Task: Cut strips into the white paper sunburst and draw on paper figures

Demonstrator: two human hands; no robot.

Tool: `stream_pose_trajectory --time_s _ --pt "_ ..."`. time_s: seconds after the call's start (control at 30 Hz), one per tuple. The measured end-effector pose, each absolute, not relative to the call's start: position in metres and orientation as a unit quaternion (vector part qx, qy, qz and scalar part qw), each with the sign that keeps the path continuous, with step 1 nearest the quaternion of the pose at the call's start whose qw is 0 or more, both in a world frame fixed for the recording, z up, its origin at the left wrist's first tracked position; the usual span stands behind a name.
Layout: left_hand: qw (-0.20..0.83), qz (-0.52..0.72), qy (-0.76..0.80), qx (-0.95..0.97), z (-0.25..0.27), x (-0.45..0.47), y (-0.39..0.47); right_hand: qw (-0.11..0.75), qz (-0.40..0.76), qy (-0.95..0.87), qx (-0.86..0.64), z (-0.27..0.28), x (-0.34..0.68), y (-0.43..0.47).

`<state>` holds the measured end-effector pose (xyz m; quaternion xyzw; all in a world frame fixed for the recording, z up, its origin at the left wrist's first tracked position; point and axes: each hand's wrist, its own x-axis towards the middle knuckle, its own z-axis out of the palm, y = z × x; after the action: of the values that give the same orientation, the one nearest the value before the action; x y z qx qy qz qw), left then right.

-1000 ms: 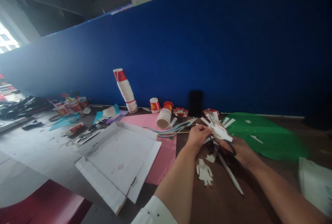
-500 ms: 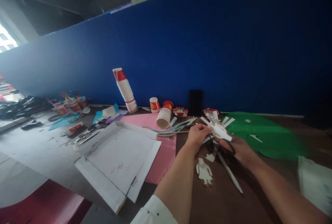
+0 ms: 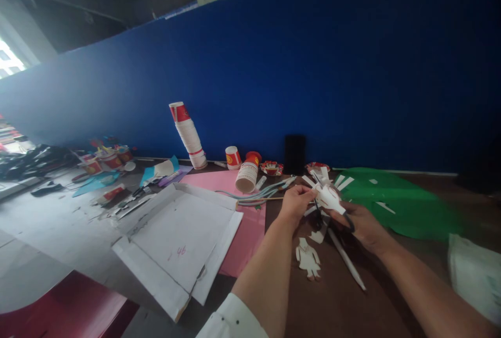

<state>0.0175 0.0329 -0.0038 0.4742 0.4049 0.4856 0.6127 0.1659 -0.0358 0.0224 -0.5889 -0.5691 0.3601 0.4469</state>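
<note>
Left hand (image 3: 296, 204): fingers closed, pinching left edge of paper cutout (image 3: 330, 200)
Paper figure (image 3: 308, 258): flat on table (image 3: 324, 306)
Cutout position: raised between both hands
Right hand (image 3: 366, 227): fingers curled round scissors (image 3: 348, 221), partly hidden

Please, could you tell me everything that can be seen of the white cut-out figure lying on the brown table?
The white cut-out figure looks like paper or card, shaped like a person: two arms, two short legs with brownish marks at the feet, no clear head. It lies flat on the brown table, left of a white pen-like stick. Neither the left hand nor the right hand touches it.
</note>
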Motion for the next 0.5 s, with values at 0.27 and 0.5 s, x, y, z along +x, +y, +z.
stream_pose_trajectory --time_s 0.27,0.5 --pt "0.607 0.502 0.415 0.456 0.002 0.017 0.031 0.431 0.393 -0.557 -0.592 0.014 0.171 -0.031" --pt "0.56 0.521 0.44 0.47 0.002 0.017 0.034 0.418 0.401 -0.571 -0.582 0.008 0.172 -0.031"
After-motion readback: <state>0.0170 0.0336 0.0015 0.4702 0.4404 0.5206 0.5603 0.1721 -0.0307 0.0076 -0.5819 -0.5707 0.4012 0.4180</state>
